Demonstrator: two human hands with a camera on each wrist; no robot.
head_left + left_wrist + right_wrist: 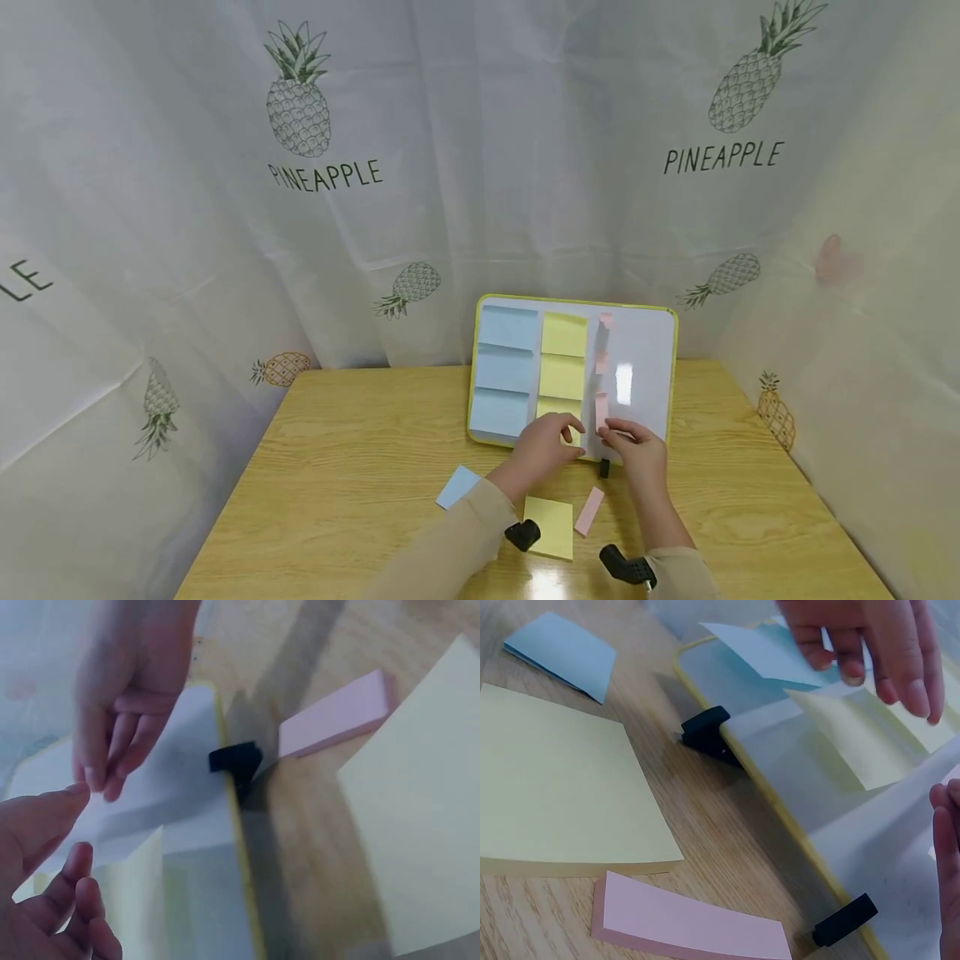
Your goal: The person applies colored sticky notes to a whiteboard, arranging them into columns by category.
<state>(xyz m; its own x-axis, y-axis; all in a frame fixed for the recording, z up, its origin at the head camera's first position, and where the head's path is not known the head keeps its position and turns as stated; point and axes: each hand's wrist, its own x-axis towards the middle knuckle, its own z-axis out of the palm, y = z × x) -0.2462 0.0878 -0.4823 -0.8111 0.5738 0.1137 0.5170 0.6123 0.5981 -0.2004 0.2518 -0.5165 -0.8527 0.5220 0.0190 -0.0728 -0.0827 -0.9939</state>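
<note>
A whiteboard (645,358) with a yellow rim leans upright at the back of the table. It bears a column of blue sticky notes (504,367), one of yellow sticky notes (562,375) and one of narrow pink ones. My right hand (637,446) pinches the lower end of the bottom pink sticky note (602,408), which lies against the board. Beside it, my left hand (543,442) hovers before the lowest yellow note, fingers loosely bent and holding nothing. In the left wrist view, the left thumb (56,806) comes close to the right hand's fingertips.
A yellow sticky-note pad (562,780) and a narrow pink pad (694,915) lie side by side on the wooden table (360,433). The blue pad (457,486) sits left of them, partly behind my left sleeve. Black feet (845,919) support the board's lower edge. Pineapple-print curtains surround the table.
</note>
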